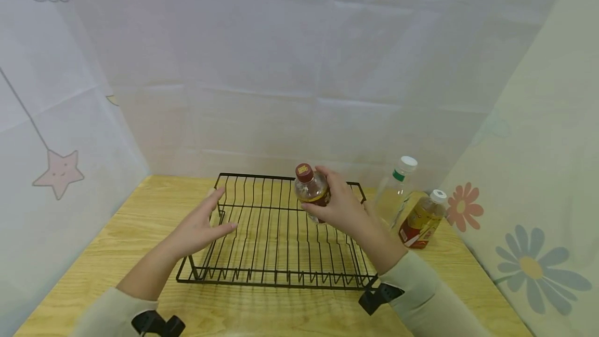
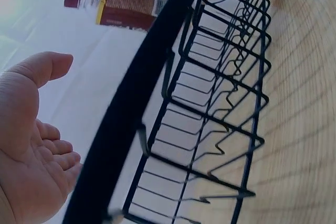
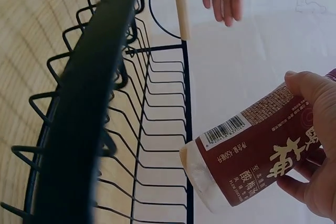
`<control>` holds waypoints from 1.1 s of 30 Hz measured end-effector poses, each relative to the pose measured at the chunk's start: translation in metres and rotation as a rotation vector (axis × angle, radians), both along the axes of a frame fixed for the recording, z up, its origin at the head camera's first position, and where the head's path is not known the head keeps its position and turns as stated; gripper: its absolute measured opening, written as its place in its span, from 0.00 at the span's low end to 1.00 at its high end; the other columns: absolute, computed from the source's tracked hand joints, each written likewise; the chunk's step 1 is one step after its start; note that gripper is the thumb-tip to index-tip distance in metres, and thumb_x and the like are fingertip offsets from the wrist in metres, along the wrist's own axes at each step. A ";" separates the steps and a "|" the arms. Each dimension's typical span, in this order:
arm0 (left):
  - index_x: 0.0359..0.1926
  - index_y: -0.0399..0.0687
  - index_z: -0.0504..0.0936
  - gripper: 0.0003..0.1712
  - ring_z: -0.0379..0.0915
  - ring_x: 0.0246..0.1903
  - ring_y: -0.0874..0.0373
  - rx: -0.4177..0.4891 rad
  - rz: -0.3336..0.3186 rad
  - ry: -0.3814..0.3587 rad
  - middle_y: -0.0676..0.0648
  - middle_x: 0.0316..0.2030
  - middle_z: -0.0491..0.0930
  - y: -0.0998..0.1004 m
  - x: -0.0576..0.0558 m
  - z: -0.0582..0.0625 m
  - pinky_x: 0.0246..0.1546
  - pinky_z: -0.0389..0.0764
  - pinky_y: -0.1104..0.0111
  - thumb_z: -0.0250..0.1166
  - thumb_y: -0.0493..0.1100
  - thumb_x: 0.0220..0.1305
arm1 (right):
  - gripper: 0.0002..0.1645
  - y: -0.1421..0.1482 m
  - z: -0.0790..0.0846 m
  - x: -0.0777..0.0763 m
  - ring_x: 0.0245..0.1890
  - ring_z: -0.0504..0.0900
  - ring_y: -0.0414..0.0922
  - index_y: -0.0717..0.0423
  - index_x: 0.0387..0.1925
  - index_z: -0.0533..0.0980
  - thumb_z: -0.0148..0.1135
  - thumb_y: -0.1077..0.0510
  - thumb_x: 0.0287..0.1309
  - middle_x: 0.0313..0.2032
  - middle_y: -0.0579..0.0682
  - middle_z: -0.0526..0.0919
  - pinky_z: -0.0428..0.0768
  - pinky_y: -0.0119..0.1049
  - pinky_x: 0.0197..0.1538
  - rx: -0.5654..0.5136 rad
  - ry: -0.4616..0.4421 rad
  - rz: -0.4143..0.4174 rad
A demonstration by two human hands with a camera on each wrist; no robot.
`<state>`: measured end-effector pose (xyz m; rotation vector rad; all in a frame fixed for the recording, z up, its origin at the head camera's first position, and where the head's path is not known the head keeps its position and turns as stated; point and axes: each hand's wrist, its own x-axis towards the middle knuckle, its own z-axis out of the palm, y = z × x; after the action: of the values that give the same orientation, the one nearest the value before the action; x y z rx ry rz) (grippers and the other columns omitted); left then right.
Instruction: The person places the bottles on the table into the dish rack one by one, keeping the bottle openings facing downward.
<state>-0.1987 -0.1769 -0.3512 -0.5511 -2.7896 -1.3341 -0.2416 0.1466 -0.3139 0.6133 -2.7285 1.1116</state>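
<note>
I'm in a small screened-off corner, at a wood-grain table point(image 1: 107, 238) with pale, creased sheets point(image 1: 262, 66) on three sides, printed with a star point(image 1: 58, 172) and flowers point(image 1: 533, 268). The wire rack point(image 1: 267, 207) and drink bottles point(image 1: 421, 222) look household, but I can't tell home from studio.

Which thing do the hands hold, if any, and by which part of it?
The right hand grips a clear plastic bottle with a dark red cap and label, around the upper part of its labelled body. The left hand holds nothing.
</note>
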 end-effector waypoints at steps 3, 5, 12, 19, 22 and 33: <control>0.79 0.49 0.39 0.54 0.23 0.75 0.33 0.018 -0.020 -0.005 0.38 0.78 0.35 0.008 -0.004 0.002 0.67 0.41 0.29 0.63 0.57 0.66 | 0.54 -0.004 -0.004 0.003 0.64 0.71 0.56 0.46 0.74 0.54 0.74 0.46 0.52 0.65 0.55 0.66 0.78 0.57 0.59 0.025 0.010 0.008; 0.79 0.50 0.40 0.53 0.22 0.75 0.33 0.022 -0.031 0.002 0.39 0.78 0.38 0.015 -0.006 0.003 0.67 0.41 0.29 0.63 0.57 0.66 | 0.54 -0.006 -0.007 0.005 0.64 0.72 0.55 0.44 0.74 0.54 0.74 0.46 0.52 0.65 0.54 0.67 0.78 0.57 0.58 0.034 0.007 0.015; 0.79 0.50 0.41 0.53 0.41 0.75 0.36 0.025 -0.078 0.025 0.39 0.78 0.43 0.038 -0.011 0.005 0.71 0.50 0.36 0.64 0.56 0.65 | 0.54 -0.015 -0.015 0.011 0.63 0.73 0.54 0.45 0.74 0.56 0.75 0.48 0.50 0.65 0.53 0.68 0.79 0.55 0.58 0.038 0.011 0.044; 0.79 0.53 0.43 0.52 0.46 0.74 0.35 0.021 -0.124 -0.004 0.40 0.78 0.45 0.057 -0.014 0.007 0.69 0.56 0.35 0.64 0.56 0.65 | 0.52 -0.022 -0.023 0.014 0.58 0.76 0.53 0.52 0.72 0.60 0.77 0.50 0.48 0.60 0.55 0.74 0.81 0.50 0.56 0.125 0.119 0.082; 0.79 0.54 0.43 0.52 0.48 0.74 0.36 0.032 -0.146 -0.022 0.41 0.78 0.44 0.065 -0.015 0.007 0.68 0.58 0.37 0.65 0.57 0.64 | 0.52 -0.024 -0.027 0.015 0.59 0.75 0.53 0.55 0.71 0.61 0.77 0.51 0.48 0.60 0.56 0.74 0.81 0.50 0.56 0.150 0.150 0.107; 0.76 0.46 0.53 0.47 0.61 0.68 0.35 0.115 -0.142 -0.017 0.40 0.74 0.57 0.081 -0.016 0.007 0.65 0.67 0.40 0.66 0.53 0.63 | 0.50 -0.029 -0.035 0.022 0.57 0.77 0.55 0.54 0.69 0.64 0.77 0.49 0.47 0.62 0.57 0.73 0.83 0.48 0.53 0.254 0.225 0.120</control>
<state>-0.2146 -0.0955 -0.3445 -0.7476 -2.7104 -1.5203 -0.2195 0.1174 -0.3490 0.8877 -2.6820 0.6717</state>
